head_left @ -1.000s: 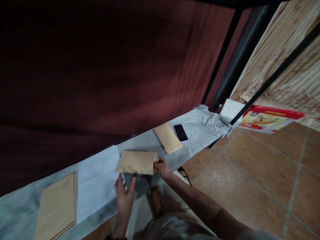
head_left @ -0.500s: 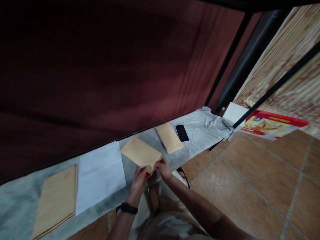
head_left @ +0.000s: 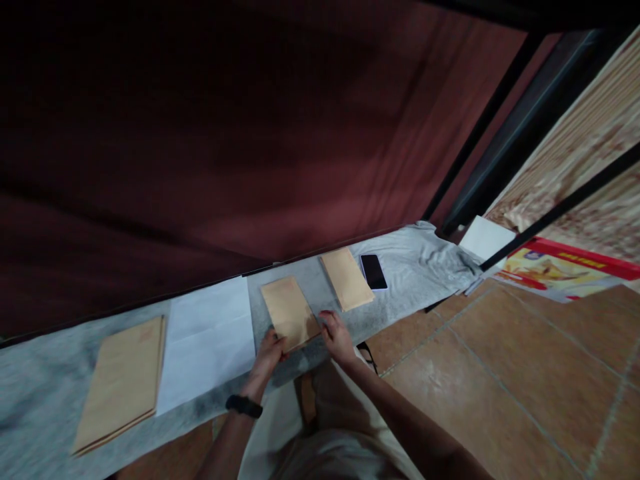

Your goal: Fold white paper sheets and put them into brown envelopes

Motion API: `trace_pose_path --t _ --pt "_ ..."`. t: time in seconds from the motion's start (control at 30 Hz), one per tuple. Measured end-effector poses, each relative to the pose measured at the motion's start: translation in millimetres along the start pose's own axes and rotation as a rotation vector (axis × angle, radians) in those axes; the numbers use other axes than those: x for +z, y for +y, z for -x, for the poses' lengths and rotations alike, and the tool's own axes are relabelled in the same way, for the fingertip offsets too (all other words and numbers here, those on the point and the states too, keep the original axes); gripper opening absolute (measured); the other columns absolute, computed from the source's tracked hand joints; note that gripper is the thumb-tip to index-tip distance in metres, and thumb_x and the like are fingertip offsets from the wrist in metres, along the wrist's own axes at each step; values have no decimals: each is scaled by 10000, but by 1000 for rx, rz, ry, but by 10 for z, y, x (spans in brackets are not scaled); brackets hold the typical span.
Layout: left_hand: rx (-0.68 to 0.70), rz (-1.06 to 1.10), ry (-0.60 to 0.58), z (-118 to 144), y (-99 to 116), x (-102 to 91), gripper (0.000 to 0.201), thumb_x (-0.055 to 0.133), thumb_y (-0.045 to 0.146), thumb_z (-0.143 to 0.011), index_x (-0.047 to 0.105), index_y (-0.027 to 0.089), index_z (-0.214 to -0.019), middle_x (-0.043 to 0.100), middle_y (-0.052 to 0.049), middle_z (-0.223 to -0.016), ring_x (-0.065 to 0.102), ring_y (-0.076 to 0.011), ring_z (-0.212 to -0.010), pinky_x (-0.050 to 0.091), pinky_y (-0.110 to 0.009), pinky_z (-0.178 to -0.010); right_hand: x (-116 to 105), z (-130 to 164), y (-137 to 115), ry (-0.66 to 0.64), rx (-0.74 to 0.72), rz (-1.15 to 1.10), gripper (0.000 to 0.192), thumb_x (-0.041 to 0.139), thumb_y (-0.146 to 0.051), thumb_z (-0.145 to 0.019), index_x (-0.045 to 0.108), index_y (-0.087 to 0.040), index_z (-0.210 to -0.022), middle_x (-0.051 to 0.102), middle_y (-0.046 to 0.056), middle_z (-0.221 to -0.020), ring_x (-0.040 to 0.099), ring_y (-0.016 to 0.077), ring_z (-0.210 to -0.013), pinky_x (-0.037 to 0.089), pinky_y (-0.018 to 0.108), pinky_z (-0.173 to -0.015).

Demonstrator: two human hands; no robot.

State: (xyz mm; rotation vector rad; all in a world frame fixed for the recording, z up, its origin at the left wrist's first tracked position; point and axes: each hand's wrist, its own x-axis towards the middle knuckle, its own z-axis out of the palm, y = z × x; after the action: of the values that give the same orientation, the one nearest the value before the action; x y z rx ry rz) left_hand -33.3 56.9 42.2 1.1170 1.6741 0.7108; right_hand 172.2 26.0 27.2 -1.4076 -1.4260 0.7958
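A brown paper envelope (head_left: 290,308) lies at a slant on the grey cloth, its near edge turned toward me. My left hand (head_left: 270,350) grips the near left corner of this envelope, fingers closed with the thumb on top. At the near right corner is my right hand (head_left: 337,337), its fingers bent and apart; whether the thumb touches the paper edge is hard to see. Beyond that hand rests a small stack of similar brown envelopes (head_left: 347,279), with a dark-screened phone (head_left: 374,272) to its right.
White paper sheets (head_left: 207,343) and larger brown envelopes (head_left: 123,380) lie to the left on the grey cloth (head_left: 415,267). A dark red curtain (head_left: 250,167) hangs behind. On the right are black frame bars (head_left: 565,207), a colourful box (head_left: 565,270) and the tiled floor (head_left: 490,373).
The envelope has turned and now lies flatter on the cloth. My right hand has come off its near edge and moved slightly right; my left hand has shifted left, still gripping it.
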Motion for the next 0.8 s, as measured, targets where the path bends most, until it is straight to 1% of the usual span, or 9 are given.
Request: trace_pose_path --t 0.1,0.2,0.27,0.33,0.4,0.47,0.53,0.63,0.8 --pt "-35 -65 6 -4 -28 -50 210 690 264 -775 536 212 -908 586 43 -630 584 -143 -518 469 -256 -515 -20 -39 -33 -223 -274 250 383 508 -197 -957 618 -239 -1322 592 84 -1413 512 232 -1332 377 464 -1161" --pt "-23 -141 67 52 -32 -120 186 654 277 -802 549 215 -943 593 22 -656 632 -191 -608 508 -309 -607 7 -31 -14 -340 -393 412 402 530 -200 -980 584 -247 -1376 571 75 -1453 505 228 -1353 351 464 -1182" --pt "97 -250 167 78 7 -147 222 600 330 -853 570 205 -1035 647 -34 -783 678 -243 -793 533 -371 -753 27 -7 13 -341 -407 452 431 536 -188 -977 560 -239 -1404 557 83 -1470 506 235 -1357 341 468 -1187" --pt "341 -409 258 30 91 -138 319 500 370 -919 579 176 -1160 683 -122 -1026 659 -288 -1036 508 -435 -921 39 13 36 -327 -406 466 449 535 -178 -971 549 -236 -1416 554 87 -1473 508 241 -1357 338 475 -1188" --pt "606 -553 288 -130 212 -97 422 407 350 -960 555 129 -1288 613 -196 -1302 556 -314 -1265 436 -479 -1062 44 20 48 -326 -403 470 447 534 -190 -972 549 -240 -1416 557 88 -1470 512 248 -1354 337 484 -1186" --pt "744 -626 284 -392 338 -45 506 365 310 -968 482 89 -1407 480 -210 -1499 395 -316 -1434 334 -502 -1165 45 18 54 -338 -402 471 442 531 -202 -974 552 -238 -1414 558 89 -1469 514 254 -1353 337 488 -1184" --pt "776 -688 250 -700 437 -5 552 322 310 -982 425 86 -1475 421 -175 -1567 308 -289 -1494 248 -492 -1219 47 16 60 -342 -403 474 442 525 -200 -974 556 -233 -1413 565 94 -1462 517 258 -1352 341 488 -1180" --pt "786 -814 158 -1096 492 20 576 295 349 -997 413 103 -1504 431 -151 -1573 292 -274 -1506 195 -486 -1238 53 21 76 -323 -412 486 446 516 -205 -979 551 -232 -1423 574 100 -1452 525 255 -1344 351 484 -1176" --pt "819 -889 60 -1335 359 42 564 296 407 -1002 430 204 -1512 454 -73 -1570 334 -246 -1492 211 -488 -1240 60 34 92 -298 -455 507 437 491 -219 -999 536 -224 -1434 576 87 -1451 524 233 -1344 351 462 -1182"
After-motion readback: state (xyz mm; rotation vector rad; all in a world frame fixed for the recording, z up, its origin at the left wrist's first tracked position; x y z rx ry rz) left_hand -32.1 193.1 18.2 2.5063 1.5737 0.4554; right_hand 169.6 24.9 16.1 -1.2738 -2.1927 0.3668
